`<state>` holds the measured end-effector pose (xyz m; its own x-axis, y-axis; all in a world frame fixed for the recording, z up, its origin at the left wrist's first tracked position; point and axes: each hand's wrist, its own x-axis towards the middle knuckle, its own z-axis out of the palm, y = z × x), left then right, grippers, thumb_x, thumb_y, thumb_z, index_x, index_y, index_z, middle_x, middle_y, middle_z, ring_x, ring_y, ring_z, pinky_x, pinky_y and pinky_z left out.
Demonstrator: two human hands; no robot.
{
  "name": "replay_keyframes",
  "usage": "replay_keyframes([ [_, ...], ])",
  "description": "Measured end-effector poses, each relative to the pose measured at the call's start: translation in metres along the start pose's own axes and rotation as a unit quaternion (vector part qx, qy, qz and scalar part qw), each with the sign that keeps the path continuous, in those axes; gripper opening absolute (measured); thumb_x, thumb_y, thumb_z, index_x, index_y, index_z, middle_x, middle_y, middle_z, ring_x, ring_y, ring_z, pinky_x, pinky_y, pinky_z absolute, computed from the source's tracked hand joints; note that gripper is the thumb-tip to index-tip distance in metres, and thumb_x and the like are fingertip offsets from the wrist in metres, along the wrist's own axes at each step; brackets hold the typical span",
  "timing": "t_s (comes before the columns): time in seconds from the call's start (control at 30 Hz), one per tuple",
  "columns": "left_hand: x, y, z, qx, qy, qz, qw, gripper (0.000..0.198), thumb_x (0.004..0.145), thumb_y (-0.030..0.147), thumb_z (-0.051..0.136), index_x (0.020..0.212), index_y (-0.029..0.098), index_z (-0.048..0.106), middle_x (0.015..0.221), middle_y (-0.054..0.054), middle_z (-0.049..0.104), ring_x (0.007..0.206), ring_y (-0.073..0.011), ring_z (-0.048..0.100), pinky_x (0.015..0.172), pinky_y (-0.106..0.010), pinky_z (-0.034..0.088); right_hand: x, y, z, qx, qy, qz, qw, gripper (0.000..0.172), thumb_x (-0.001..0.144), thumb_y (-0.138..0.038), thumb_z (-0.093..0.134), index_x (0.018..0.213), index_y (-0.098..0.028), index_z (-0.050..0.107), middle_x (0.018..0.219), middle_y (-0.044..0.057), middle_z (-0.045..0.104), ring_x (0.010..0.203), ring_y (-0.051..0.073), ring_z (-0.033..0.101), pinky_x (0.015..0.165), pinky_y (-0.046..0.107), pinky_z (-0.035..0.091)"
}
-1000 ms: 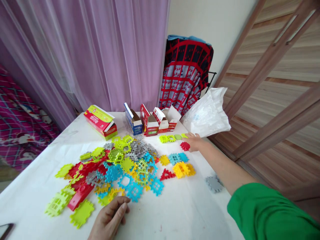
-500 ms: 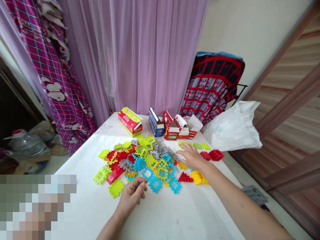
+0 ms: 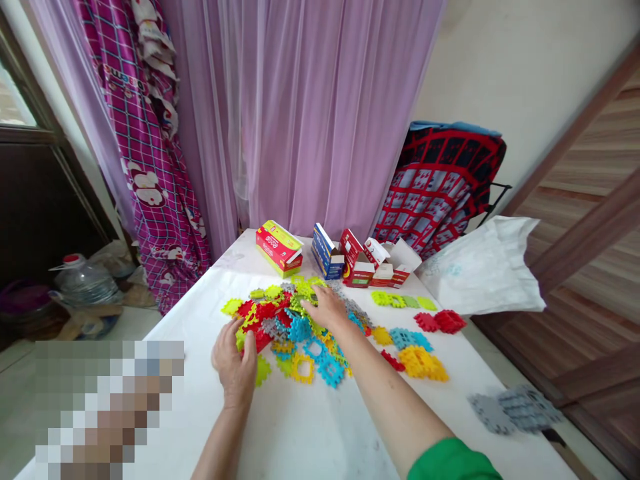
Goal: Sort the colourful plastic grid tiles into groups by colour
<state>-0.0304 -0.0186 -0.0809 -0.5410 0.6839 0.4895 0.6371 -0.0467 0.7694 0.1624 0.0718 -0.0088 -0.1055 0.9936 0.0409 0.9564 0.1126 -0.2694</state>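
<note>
A heap of toothed plastic building tiles in lime, red, grey, blue and yellow lies on the white-covered table (image 3: 295, 433). My right hand (image 3: 329, 309) reaches over the heap, thumb and fingers apart beside a lime tile (image 3: 296, 303); the hand covers part of the pile. At the heap's left edge is my left hand (image 3: 235, 367), its fingers spread by a red tile (image 3: 262, 340) and a lime tile (image 3: 263, 370). A yellow frame-shaped tile (image 3: 303, 377) and a blue tile (image 3: 331, 371) lie at the near side.
Small cartons, including a red-yellow box (image 3: 280, 250) and a blue box (image 3: 327, 253), stand behind the heap. On the right lie lime (image 3: 410, 302), red (image 3: 450, 321), blue (image 3: 411, 339), yellow (image 3: 424, 364) and grey tiles (image 3: 527, 408). A white bag (image 3: 485, 273) is at the right edge.
My right hand has moved left from near the lime row onto the heap. My left hand has shifted left and its fingers have spread. The view has turned slightly left.
</note>
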Motion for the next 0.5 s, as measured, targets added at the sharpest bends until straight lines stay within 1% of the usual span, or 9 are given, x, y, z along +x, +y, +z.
replay_keyframes([
  [0.07,0.003,-0.007,0.003,0.045,-0.005,-0.040,0.998,0.044,0.088,0.042,0.042,0.121,0.015,0.057,0.133,-0.018,0.055,0.128,-0.0319,0.047,0.107,-0.052,0.034,0.001,-0.003,0.009,0.004,-0.034,0.015,0.999,0.060,0.087,-0.061,0.045,0.135,-0.025,0.048,0.133,0.012,0.055,0.120,0.031,0.051,0.093,0.047,0.041],
  [0.13,0.003,-0.012,0.008,0.057,-0.038,-0.061,0.996,0.049,0.089,0.042,0.042,0.125,0.013,0.055,0.138,-0.020,0.049,0.132,-0.0331,0.042,0.109,-0.052,0.032,-0.005,-0.007,0.019,0.001,-0.043,-0.013,0.999,0.059,0.084,-0.063,0.047,0.130,-0.027,0.053,0.126,0.010,0.061,0.117,0.032,0.053,0.093,0.049,0.040],
  [0.2,0.001,-0.015,0.013,0.036,-0.071,-0.048,0.996,0.051,0.089,0.043,0.042,0.126,0.011,0.054,0.140,-0.021,0.047,0.134,-0.0323,0.040,0.110,-0.049,0.032,-0.018,-0.013,0.029,0.002,-0.029,-0.049,0.998,0.058,0.082,-0.063,0.051,0.127,-0.027,0.054,0.122,0.010,0.064,0.116,0.031,0.054,0.096,0.051,0.037],
  [0.3,-0.006,-0.016,0.022,-0.005,-0.096,-0.021,0.995,0.051,0.088,0.044,0.045,0.127,0.011,0.053,0.142,-0.021,0.045,0.135,-0.0312,0.040,0.112,-0.048,0.032,-0.040,-0.021,0.042,0.035,0.006,-0.095,0.995,0.055,0.082,-0.056,0.056,0.129,-0.027,0.052,0.122,0.008,0.064,0.115,0.028,0.054,0.102,0.051,0.029],
  [0.4,-0.012,-0.014,0.027,-0.028,-0.105,-0.009,0.994,0.051,0.087,0.044,0.049,0.128,0.016,0.052,0.141,-0.017,0.045,0.135,-0.0303,0.040,0.112,-0.048,0.031,-0.060,-0.021,0.048,0.077,0.031,-0.154,0.984,0.050,0.083,-0.046,0.059,0.129,-0.030,0.051,0.128,0.005,0.060,0.119,0.024,0.051,0.109,0.050,0.022],
  [0.5,-0.015,-0.010,0.026,-0.048,-0.102,0.009,0.994,0.051,0.087,0.044,0.049,0.131,0.019,0.049,0.141,-0.014,0.045,0.135,-0.0290,0.039,0.113,-0.047,0.031,-0.077,-0.014,0.048,0.095,0.046,-0.192,0.976,0.052,0.083,-0.040,0.059,0.133,-0.031,0.049,0.135,0.004,0.055,0.126,0.024,0.046,0.112,0.051,0.017],
])
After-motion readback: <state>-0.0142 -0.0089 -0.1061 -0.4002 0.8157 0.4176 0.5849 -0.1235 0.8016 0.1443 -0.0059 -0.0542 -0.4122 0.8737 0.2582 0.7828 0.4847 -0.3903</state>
